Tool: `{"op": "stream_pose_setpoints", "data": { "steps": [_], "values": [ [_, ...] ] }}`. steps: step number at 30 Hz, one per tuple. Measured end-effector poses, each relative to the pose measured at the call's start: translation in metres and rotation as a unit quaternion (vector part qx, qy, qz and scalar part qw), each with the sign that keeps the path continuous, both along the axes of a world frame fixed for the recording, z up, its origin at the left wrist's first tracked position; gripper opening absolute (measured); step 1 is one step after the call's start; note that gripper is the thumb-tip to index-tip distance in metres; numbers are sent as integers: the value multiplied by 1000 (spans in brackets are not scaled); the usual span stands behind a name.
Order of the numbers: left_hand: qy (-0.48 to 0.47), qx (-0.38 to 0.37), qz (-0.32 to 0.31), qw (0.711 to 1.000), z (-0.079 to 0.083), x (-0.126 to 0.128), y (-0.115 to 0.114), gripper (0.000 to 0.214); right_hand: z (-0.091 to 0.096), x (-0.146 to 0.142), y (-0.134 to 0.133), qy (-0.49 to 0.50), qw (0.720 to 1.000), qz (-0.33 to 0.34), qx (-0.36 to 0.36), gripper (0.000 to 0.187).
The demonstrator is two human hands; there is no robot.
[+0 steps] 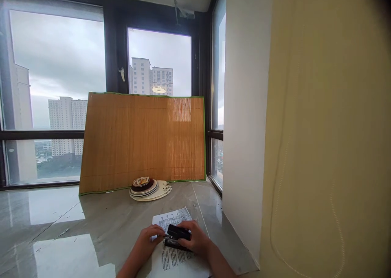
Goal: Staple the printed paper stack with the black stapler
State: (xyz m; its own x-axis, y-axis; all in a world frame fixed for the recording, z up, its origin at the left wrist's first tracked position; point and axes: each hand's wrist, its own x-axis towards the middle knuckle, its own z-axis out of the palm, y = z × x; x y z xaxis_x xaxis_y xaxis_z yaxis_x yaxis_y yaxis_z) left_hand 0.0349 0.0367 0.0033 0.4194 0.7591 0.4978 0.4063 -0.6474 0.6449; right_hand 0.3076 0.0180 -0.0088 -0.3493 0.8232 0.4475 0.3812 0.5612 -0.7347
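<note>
Working from the left, I'd worry first about the left hand [150, 236]: its fingertips are at the parted end of the black stapler [178, 232], so a squeeze from the other side could nip them. It reaches in from lower left, thumb and forefinger nearly together; something small and metallic shows there, but I cannot tell whether that grip has hold of it.

The stapler sits over the printed paper [173, 262] on the tiled ledge [113, 225]; whether they touch, I can't make out. A slip there might drag or crease the page.

At right, should the right hand [195, 238] loosen, the stapler could twist away. Its grip is closed round the body, fingers curled over, forearm slanting up from lower right.
</note>
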Motion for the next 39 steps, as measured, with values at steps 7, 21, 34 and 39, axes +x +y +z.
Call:
{"op": "stream_pose_setpoints", "data": {
  "steps": [7,21,34,39],
  "values": [
    [15,-36,78,996,-4,0,3,16,4,-1,-1,5,1000,4,-15,51],
    [-22,-54,65,996,-1,-2,0,15,-3,2,2,13,999,-7,-30,54],
    [-36,-70,93,992,8,-3,-7,23,-6,4,6,108,991,-44,-70,48],
    [-52,-89,79,991,6,-4,-6,25,1,4,3,123,988,-40,-83,48]
  ]
}}
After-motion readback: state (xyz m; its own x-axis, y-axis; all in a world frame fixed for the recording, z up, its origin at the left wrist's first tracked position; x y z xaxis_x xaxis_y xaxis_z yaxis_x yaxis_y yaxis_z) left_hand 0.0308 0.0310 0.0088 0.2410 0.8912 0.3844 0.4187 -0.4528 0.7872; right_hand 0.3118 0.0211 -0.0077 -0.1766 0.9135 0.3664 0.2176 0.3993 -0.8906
